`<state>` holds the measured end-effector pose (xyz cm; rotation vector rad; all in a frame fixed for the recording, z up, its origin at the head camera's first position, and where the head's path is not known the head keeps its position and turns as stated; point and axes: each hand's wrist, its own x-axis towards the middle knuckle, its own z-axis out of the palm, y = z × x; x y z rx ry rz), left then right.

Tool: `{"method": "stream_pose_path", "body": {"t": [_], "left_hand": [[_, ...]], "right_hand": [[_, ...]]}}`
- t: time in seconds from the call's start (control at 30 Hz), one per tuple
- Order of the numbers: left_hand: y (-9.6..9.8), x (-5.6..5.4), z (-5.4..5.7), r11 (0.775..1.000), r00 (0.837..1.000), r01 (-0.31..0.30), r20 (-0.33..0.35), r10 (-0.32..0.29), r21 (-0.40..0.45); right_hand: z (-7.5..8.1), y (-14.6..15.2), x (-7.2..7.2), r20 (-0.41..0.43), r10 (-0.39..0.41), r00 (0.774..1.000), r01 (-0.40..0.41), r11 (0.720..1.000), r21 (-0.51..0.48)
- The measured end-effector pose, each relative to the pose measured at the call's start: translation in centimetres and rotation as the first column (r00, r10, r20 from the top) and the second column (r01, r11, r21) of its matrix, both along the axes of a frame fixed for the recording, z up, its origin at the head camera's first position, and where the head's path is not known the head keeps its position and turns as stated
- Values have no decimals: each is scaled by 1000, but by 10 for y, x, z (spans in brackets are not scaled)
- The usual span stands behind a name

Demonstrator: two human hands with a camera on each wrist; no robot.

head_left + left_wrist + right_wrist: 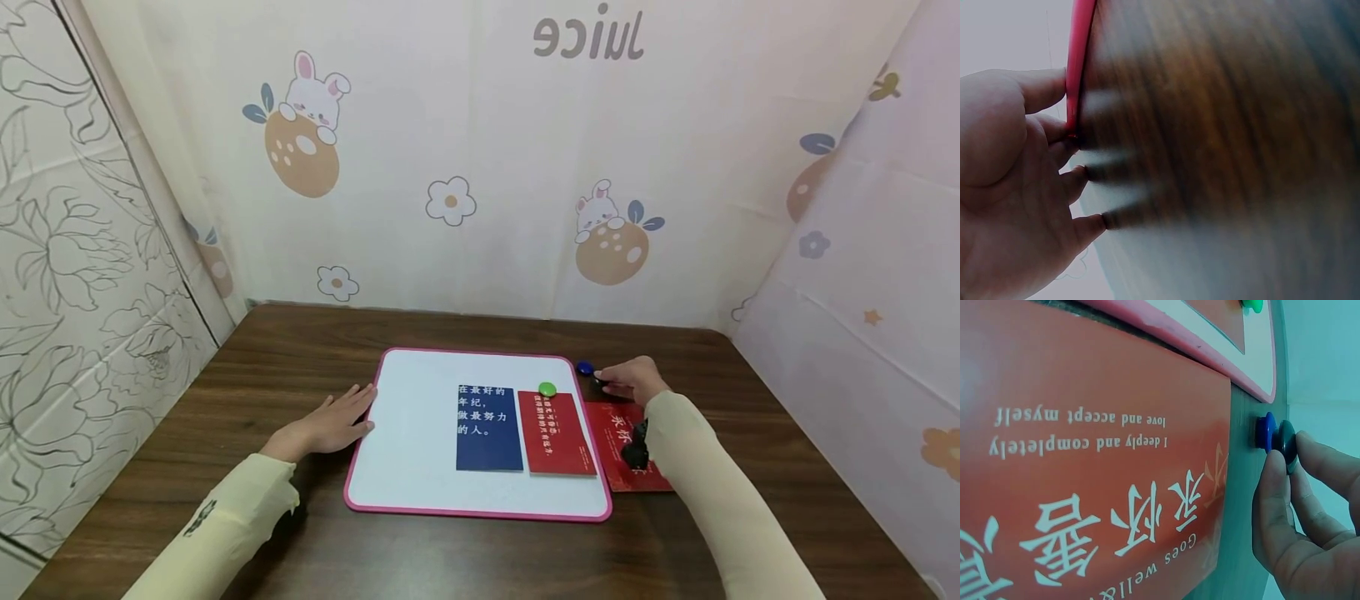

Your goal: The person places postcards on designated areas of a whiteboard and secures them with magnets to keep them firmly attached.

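Note:
A whiteboard [408, 450] with a pink rim lies on the table. My left hand [330, 423] rests at its left edge, fingers spread; in the left wrist view the thumb touches the pink rim [1079, 56]. Beyond the board's upper right corner, my right hand [636, 379] pinches a dark round magnet [1287, 445] between thumb and fingers. A blue magnet [1265, 431] is right beside it. On the board are a dark blue card [490, 454] and a red card [561, 442], with a green magnet [547, 389] at the red card's top edge.
Another red card [617, 429] with white writing lies on the brown wooden table [420, 554], against the board's right side and partly under the right forearm. Behind the table hangs a printed curtain [480, 267]; patterned cloth also hangs at both sides.

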<state>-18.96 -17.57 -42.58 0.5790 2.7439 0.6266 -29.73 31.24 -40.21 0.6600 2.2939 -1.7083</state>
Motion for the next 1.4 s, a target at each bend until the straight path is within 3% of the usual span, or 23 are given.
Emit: {"method": "stream_pose_path", "body": {"t": [0.37, 0.77, 1.2, 1.4], "left_hand": [[-1, 1, 1, 1000, 1000, -6, 5, 6, 5], [0, 0, 1, 1000, 1000, -8, 9, 8, 0], [0, 1, 0, 1000, 1000, 0, -2, 0, -4], [1, 2, 0, 1000, 1000, -2, -1, 2, -2]], "right_hand": [[17, -19, 21, 2, 69, 998, -69, 996, 48], [21, -33, 20, 1, 118, 993, -118, 990, 78], [24, -49, 18, -15, 170, 985, -171, 985, -33], [23, -56, 19, -18, 194, 981, -194, 981, -17]]}}
